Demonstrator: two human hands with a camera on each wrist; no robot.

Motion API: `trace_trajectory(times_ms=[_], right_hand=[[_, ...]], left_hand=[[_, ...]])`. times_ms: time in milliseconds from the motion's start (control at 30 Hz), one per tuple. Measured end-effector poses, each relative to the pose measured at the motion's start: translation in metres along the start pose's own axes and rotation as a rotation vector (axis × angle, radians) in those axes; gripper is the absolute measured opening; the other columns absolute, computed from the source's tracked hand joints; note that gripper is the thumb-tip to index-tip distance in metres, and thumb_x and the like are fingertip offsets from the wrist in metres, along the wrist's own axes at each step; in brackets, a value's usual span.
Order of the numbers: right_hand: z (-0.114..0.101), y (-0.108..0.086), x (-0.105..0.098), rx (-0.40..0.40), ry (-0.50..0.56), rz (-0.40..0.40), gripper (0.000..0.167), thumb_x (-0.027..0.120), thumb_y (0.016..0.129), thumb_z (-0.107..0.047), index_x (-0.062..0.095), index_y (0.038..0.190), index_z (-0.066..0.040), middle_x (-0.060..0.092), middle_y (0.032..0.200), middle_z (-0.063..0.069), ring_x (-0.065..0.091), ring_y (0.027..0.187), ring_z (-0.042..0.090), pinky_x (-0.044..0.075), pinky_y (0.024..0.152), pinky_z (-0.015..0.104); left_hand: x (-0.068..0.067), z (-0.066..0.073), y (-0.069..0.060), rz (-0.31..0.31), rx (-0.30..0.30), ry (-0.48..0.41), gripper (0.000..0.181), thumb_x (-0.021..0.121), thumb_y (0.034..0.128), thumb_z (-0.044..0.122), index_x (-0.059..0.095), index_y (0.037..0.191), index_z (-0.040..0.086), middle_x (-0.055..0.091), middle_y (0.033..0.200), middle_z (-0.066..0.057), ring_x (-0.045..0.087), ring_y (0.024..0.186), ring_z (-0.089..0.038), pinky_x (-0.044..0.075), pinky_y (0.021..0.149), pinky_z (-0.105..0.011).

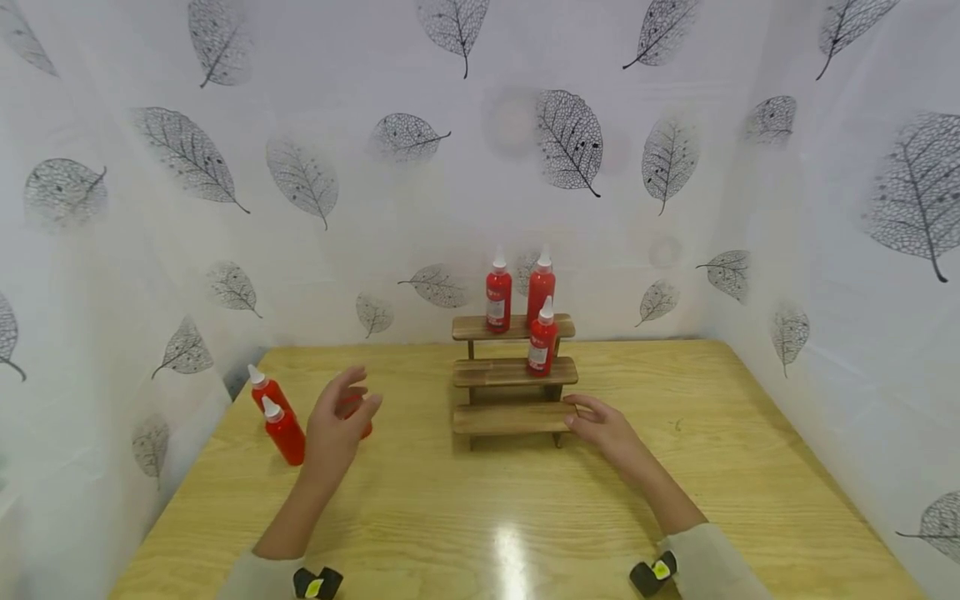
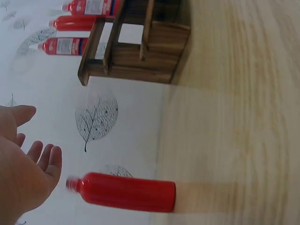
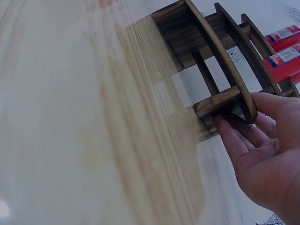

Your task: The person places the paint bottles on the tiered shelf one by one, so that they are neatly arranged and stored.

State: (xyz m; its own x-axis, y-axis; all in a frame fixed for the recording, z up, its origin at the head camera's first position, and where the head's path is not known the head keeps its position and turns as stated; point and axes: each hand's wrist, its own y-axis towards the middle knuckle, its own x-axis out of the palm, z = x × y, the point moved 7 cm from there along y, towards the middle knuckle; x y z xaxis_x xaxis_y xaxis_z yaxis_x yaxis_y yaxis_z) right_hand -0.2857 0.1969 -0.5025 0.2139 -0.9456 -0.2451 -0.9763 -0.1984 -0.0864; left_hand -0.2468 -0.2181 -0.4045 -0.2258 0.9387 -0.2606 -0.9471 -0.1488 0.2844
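Red plastic bottle, upright on the tabletop just beyond the wide, empty left hand, seemed light, smooth and squeezable, probably best grasped mid-body; the right hand pinched the three-tiered wooden stand by its lowest right end.

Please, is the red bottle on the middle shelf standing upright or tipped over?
Upright. The bottle stands with its base on the middle shelf and its white tip pointing up.
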Motion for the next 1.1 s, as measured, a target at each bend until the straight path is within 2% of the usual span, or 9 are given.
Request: trace_trajectory(times_ms=[233, 400, 633, 700, 833, 1100], right_hand=[[0.0, 0.0, 0.0, 0.0, 0.007, 0.0, 0.055, 0.067, 0.097, -0.035, 0.052, 0.145, -0.013, 0.05, 0.149, 0.023, 0.049, 0.137, 0.04, 0.046, 0.11, 0.052], [0.001, 0.001, 0.0, 0.002, 0.012, -0.002, 0.056, 0.067, 0.097, -0.035, 0.051, 0.146, -0.013, 0.049, 0.149, 0.023, 0.05, 0.137, 0.039, 0.045, 0.11, 0.052], [0.002, 0.001, 0.0, 0.004, 0.022, -0.003, 0.056, 0.068, 0.097, -0.035, 0.051, 0.146, -0.013, 0.049, 0.15, 0.023, 0.049, 0.138, 0.039, 0.045, 0.11, 0.052], [0.002, 0.001, 0.001, 0.004, 0.027, -0.004, 0.056, 0.068, 0.097, -0.035, 0.051, 0.145, -0.013, 0.049, 0.15, 0.022, 0.049, 0.137, 0.039, 0.045, 0.11, 0.051], [0.003, 0.002, 0.001, 0.002, 0.026, -0.008, 0.056, 0.068, 0.097, -0.035, 0.051, 0.145, -0.013, 0.048, 0.151, 0.021, 0.049, 0.137, 0.038, 0.046, 0.11, 0.051], [0.003, 0.002, 0.0, 0.0, 0.022, -0.003, 0.056, 0.068, 0.097, -0.035, 0.052, 0.145, -0.013, 0.049, 0.15, 0.022, 0.05, 0.136, 0.039, 0.046, 0.109, 0.051]], left_hand=[[-0.02, -0.021, -0.004, 0.125, -0.08, -0.004, 0.05, 0.07, 0.0965, 0.025, 0.053, 0.143, 0.014, 0.058, 0.136, -0.004, 0.053, 0.117, -0.019, 0.045, 0.088, -0.007], [-0.026, -0.038, -0.004, 0.17, -0.122, 0.006, 0.053, 0.07, 0.0966, 0.024, 0.051, 0.145, 0.014, 0.051, 0.141, -0.005, 0.048, 0.117, -0.022, 0.043, 0.084, -0.009], [-0.022, -0.055, 0.004, 0.145, -0.16, 0.019, 0.057, 0.068, 0.0977, 0.027, 0.047, 0.148, 0.013, 0.047, 0.148, -0.009, 0.043, 0.132, -0.026, 0.039, 0.103, -0.027], [-0.021, -0.058, 0.006, 0.131, -0.169, 0.004, 0.056, 0.067, 0.0981, 0.025, 0.046, 0.149, 0.012, 0.046, 0.148, -0.01, 0.042, 0.134, -0.028, 0.038, 0.105, -0.031], [-0.019, -0.06, 0.008, 0.12, -0.188, -0.005, 0.057, 0.067, 0.0984, 0.023, 0.045, 0.15, 0.012, 0.046, 0.149, -0.012, 0.042, 0.136, -0.029, 0.039, 0.105, -0.032], [-0.017, -0.065, 0.011, 0.117, -0.168, -0.028, 0.054, 0.064, 0.0991, 0.014, 0.043, 0.148, 0.009, 0.048, 0.148, -0.015, 0.041, 0.139, -0.033, 0.034, 0.118, -0.052]])
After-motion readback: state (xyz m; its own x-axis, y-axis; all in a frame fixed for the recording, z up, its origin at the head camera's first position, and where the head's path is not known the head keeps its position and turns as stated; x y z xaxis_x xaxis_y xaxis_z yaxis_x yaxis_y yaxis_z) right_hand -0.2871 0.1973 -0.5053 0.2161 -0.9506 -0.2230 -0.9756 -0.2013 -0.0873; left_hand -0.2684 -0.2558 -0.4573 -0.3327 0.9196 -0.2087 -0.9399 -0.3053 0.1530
